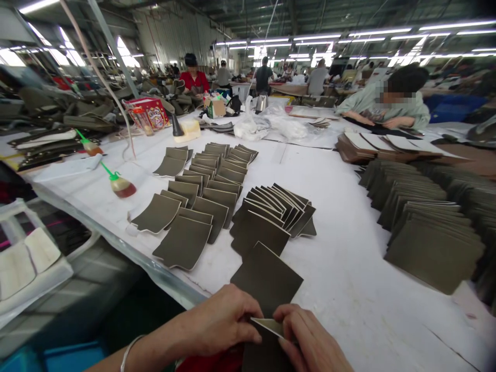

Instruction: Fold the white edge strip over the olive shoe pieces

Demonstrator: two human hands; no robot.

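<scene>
— Olive-grey leather everywhere, is that right? Where do we start?

— With the biggest thing: the white table (349, 248) we stand at, running away from us. On it lie fanned rows of dark cut pieces (201, 194) to our left, a tighter fan (277, 206) straight ahead, and tall stacks (426, 227) off to our right. Two glue bottles with green nozzles (118, 183) lie on their sides near the left edge. Other people work at tables beyond.

— And our own hands?

— Both sit at the very bottom of the view, close to our body. Our left hand (217, 323) and our right hand (310, 341) meet over one dark square piece (267, 281).

— How are the fingers?

— Narrow, pinched. Left thumb and fingertips close on a pale turned-up edge (269, 325) of the piece; the right thumb presses the same edge from the other side.

— Which way does the piece lie?

— It stretches away from our fingers, forward and a little right, one corner pointing at the tighter fan. Both hands are equally near, each touching its near edge.
</scene>
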